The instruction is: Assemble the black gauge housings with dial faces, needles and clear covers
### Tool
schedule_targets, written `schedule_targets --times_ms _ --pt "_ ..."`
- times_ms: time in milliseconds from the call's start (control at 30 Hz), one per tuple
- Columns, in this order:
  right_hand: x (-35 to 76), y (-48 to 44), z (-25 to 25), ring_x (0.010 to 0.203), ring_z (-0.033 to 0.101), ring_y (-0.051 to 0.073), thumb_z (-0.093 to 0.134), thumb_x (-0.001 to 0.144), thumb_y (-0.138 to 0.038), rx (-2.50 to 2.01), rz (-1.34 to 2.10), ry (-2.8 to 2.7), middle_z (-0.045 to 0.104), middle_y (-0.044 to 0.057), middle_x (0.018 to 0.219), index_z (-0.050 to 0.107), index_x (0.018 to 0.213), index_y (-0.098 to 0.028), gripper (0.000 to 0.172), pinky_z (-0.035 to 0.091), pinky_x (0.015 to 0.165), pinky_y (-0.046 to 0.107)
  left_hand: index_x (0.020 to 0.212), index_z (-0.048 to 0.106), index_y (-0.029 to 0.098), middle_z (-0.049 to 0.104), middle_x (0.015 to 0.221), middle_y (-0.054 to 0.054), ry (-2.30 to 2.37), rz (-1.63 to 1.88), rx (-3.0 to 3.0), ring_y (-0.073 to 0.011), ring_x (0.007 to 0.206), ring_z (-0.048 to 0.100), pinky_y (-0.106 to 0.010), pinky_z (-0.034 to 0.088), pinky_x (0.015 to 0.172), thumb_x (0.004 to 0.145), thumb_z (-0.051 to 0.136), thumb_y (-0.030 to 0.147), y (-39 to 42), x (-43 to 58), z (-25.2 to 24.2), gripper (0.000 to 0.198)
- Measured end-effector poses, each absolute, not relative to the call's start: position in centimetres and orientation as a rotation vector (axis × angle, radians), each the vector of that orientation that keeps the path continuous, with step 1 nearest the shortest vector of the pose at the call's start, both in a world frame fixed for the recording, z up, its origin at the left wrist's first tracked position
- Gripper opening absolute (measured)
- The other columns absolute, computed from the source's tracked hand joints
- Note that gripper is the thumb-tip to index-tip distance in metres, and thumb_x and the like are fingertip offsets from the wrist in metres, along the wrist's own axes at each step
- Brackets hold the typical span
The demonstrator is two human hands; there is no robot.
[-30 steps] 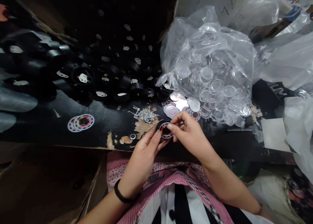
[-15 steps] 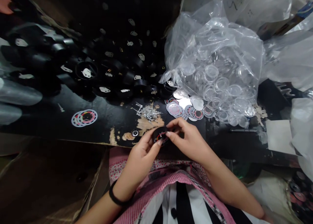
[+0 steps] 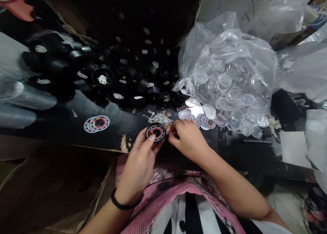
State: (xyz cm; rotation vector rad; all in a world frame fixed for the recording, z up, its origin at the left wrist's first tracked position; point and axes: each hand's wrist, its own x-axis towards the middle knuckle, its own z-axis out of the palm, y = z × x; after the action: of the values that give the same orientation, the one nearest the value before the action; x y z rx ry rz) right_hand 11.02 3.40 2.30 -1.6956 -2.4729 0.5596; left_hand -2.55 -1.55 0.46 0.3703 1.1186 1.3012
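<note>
My left hand (image 3: 141, 157) grips a round black gauge (image 3: 156, 133) by its rim, thumb on the dial printed in red and grey. The dial faces up toward me. Just right of the gauge, my right hand (image 3: 187, 138) is closed, fingertips drawn together in a pinch. Whatever may be between them is hidden or too small to name. Beyond the gauge lies a small heap of thin white gauge pointers (image 3: 159, 117). Printed dial discs (image 3: 187, 115) and plain silvery discs (image 3: 196, 110) are spread beyond my right hand.
Black round housings (image 3: 102, 77) with white metal plates crowd the back left. A clear plastic bag (image 3: 227, 70) of transparent round covers stands at the right. More dial discs (image 3: 102, 122) lie at left, near the table's front edge (image 3: 84, 146). A white card (image 3: 295, 149) lies far right.
My left hand has moved left and up with the gauge, whose dial now shows more fully. My right hand has come off the gauge to its right. The view has shifted slightly.
</note>
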Motion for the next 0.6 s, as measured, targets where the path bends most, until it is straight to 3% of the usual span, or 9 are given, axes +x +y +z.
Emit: schedule_targets --times_ms 267,433,600 --pt "12.8 2.2 2.9 0.079 0.058 0.018 0.056 0.092 -0.023 -1.542 0.748 -2.026 0.065 0.003 0.081 0.058 0.081 -0.019 0.012 0.04 0.074 0.031 0.098 0.071 0.025 0.076 0.109 -0.002 0.952 1.356 0.31 -0.0223 0.115 0.067 -0.042 0.049 0.107 0.091 0.062 0.028 -1.3 -1.5 1.7 0.012" --pt "13.1 1.4 3.8 0.078 0.058 0.013 0.057 0.094 -0.027 -1.312 0.983 -1.801 0.064 0.0 0.081 0.06 0.085 -0.02 0.012 0.044 0.073 0.026 0.111 0.066 0.027 0.074 0.113 -0.004 1.095 1.328 0.399 -0.0233 0.109 0.069 -0.041 0.053 0.102 0.087 0.065 0.031 -0.9 -1.2 1.9 0.024" --pt "13.1 1.2 4.3 0.083 0.057 0.016 0.054 0.096 -0.024 -1.404 0.861 -1.97 0.064 0.003 0.085 0.061 0.087 -0.019 0.013 0.041 0.076 0.03 0.114 0.064 0.025 0.068 0.121 -0.005 1.192 1.161 0.647 -0.0249 0.118 0.063 -0.039 0.052 0.103 0.086 0.063 0.026 -1.1 -0.6 1.8 0.028"
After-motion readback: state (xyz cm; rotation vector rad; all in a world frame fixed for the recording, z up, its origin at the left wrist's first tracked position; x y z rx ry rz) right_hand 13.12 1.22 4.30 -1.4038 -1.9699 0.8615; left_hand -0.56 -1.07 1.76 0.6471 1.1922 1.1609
